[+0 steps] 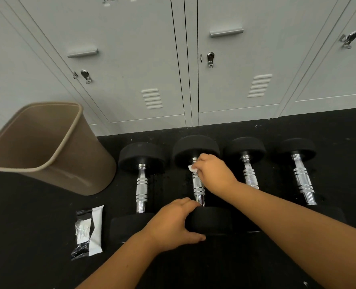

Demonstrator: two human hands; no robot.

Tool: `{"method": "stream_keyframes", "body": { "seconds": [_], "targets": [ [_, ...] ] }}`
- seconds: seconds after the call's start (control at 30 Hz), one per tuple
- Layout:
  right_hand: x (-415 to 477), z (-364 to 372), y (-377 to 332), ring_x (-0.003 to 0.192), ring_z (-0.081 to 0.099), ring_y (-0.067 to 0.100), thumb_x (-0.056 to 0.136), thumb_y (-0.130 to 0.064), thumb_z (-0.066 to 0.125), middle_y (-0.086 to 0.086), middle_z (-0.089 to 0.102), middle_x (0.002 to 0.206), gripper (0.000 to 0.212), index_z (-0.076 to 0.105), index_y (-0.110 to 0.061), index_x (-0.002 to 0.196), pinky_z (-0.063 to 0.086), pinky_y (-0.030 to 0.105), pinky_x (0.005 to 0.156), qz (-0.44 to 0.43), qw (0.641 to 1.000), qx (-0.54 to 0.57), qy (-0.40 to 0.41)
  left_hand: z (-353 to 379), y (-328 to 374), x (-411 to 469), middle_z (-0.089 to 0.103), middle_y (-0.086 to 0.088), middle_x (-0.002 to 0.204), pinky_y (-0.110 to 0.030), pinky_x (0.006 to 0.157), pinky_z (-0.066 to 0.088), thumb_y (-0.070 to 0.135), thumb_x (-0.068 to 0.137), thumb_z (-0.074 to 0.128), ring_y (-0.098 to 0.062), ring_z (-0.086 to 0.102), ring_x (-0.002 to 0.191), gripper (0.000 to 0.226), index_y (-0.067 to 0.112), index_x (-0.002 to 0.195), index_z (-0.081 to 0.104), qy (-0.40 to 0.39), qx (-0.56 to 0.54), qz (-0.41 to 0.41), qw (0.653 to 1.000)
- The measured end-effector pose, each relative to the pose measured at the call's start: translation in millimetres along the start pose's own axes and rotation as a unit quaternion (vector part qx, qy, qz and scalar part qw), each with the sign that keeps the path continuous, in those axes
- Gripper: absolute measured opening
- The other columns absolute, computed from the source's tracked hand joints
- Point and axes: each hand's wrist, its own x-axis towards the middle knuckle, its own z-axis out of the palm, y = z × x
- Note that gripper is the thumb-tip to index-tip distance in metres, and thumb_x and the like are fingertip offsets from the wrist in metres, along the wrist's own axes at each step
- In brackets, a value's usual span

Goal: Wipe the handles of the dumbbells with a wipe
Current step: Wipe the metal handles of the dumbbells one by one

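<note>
Right hand (211, 171) is pinching a white wipe (192, 168) against the far end of the second dumbbell's handle (198, 184), grip closed on it. Left hand (173, 224) is clutching that dumbbell's near weight (210, 221), floor-side, beside the tan bin (47, 147).

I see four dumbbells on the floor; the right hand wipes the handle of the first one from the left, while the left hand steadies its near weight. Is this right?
Not quite. In the head view the right hand presses the wipe on the handle of the second dumbbell from the left, not the first. The left hand does steady that dumbbell's near weight.
</note>
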Motion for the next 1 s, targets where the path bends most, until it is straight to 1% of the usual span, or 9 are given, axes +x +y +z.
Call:
{"method": "stream_keyframes", "body": {
  "seconds": [0.17, 0.37, 0.43, 0.5, 0.6, 0.7, 0.77, 0.87, 1.0],
  "targets": [
    [-17, 8, 2, 0.107, 0.048, 0.023, 0.092, -0.009, 0.055, 0.005, 0.053, 0.114, 0.028, 0.069, -0.013, 0.115, 0.042, 0.025, 0.091, -0.050, 0.997, 0.027, -0.057, 0, -1, -1, 0.053, 0.016, 0.114, -0.026, 0.093, 0.047, 0.047, 0.073, 0.079, 0.000, 0.049, 0.106, 0.061, 0.032, 0.127, 0.054, 0.001, -0.011, -0.008, 1.000],
    [-29, -16, -1, 0.095, 0.058, 0.015, 0.085, -0.013, 0.064, -0.008, 0.055, 0.092, 0.020, 0.076, -0.016, 0.101, 0.044, 0.023, 0.086, -0.065, 0.957, 0.077, -0.272, 1, -1, -4, 0.053, 0.017, 0.115, -0.020, 0.092, 0.045, 0.045, 0.073, 0.080, 0.002, 0.049, 0.107, 0.062, 0.033, 0.128, 0.054, 0.007, -0.025, -0.009, 1.000],
    [-18, -25, -2, 0.088, 0.064, 0.013, 0.082, -0.012, 0.067, -0.008, 0.064, 0.086, 0.018, 0.077, -0.016, 0.096, 0.049, 0.025, 0.084, -0.044, 0.958, 0.130, -0.252, 1, 0, -3, 0.054, 0.015, 0.113, -0.021, 0.090, 0.046, 0.045, 0.073, 0.080, 0.000, 0.050, 0.105, 0.060, 0.031, 0.126, 0.055, 0.012, -0.019, -0.007, 1.000],
    [-4, -28, -4, 0.091, 0.062, 0.011, 0.086, -0.013, 0.064, -0.007, 0.067, 0.093, 0.019, 0.076, -0.018, 0.100, 0.050, 0.027, 0.089, -0.037, 0.978, 0.148, -0.141, 0, 0, -3, 0.054, 0.015, 0.113, -0.023, 0.090, 0.047, 0.045, 0.073, 0.079, 0.000, 0.050, 0.104, 0.059, 0.031, 0.125, 0.055, 0.012, -0.014, -0.007, 1.000],
    [13, -20, -10, 0.110, 0.056, 0.021, 0.090, -0.005, 0.055, 0.004, 0.066, 0.115, 0.033, 0.066, -0.018, 0.118, 0.048, 0.035, 0.095, -0.086, 0.994, -0.015, -0.068, 0, 0, -3, 0.052, 0.016, 0.114, -0.023, 0.090, 0.048, 0.047, 0.074, 0.078, 0.001, 0.050, 0.104, 0.060, 0.032, 0.127, 0.053, 0.006, -0.014, -0.010, 1.000],
    [17, -8, -13, 0.108, 0.056, 0.026, 0.088, -0.003, 0.051, 0.007, 0.065, 0.107, 0.027, 0.065, -0.013, 0.108, 0.048, 0.037, 0.087, -0.175, 0.954, -0.213, -0.116, 0, 0, -4, 0.052, 0.016, 0.114, -0.023, 0.090, 0.047, 0.046, 0.074, 0.078, 0.002, 0.049, 0.104, 0.059, 0.033, 0.126, 0.053, 0.004, -0.015, -0.008, 1.000],
    [13, -9, -18, 0.103, 0.055, 0.024, 0.088, -0.010, 0.052, 0.004, 0.066, 0.102, 0.021, 0.066, -0.016, 0.102, 0.043, 0.038, 0.088, -0.201, 0.930, -0.278, -0.130, 0, 0, -3, 0.052, 0.016, 0.114, -0.022, 0.090, 0.047, 0.046, 0.074, 0.079, 0.001, 0.049, 0.105, 0.060, 0.033, 0.126, 0.053, 0.004, -0.018, -0.007, 1.000],
    [7, -12, -16, 0.105, 0.054, 0.021, 0.090, -0.015, 0.051, 0.001, 0.066, 0.104, 0.024, 0.068, -0.021, 0.107, 0.040, 0.039, 0.091, -0.236, 0.922, -0.249, -0.181, 0, -1, -3, 0.052, 0.017, 0.113, -0.021, 0.089, 0.047, 0.046, 0.074, 0.079, 0.002, 0.049, 0.104, 0.059, 0.033, 0.126, 0.054, 0.005, -0.023, -0.007, 1.000],
    [-9, -18, -9, 0.108, 0.053, 0.017, 0.089, -0.013, 0.051, -0.002, 0.069, 0.107, 0.030, 0.071, -0.023, 0.109, 0.045, 0.039, 0.092, -0.215, 0.940, -0.094, -0.248, 1, -3, -4, 0.052, 0.017, 0.116, -0.021, 0.093, 0.046, 0.046, 0.073, 0.079, 0.001, 0.049, 0.108, 0.062, 0.032, 0.128, 0.053, 0.006, -0.034, -0.010, 0.999]
  ]
}}
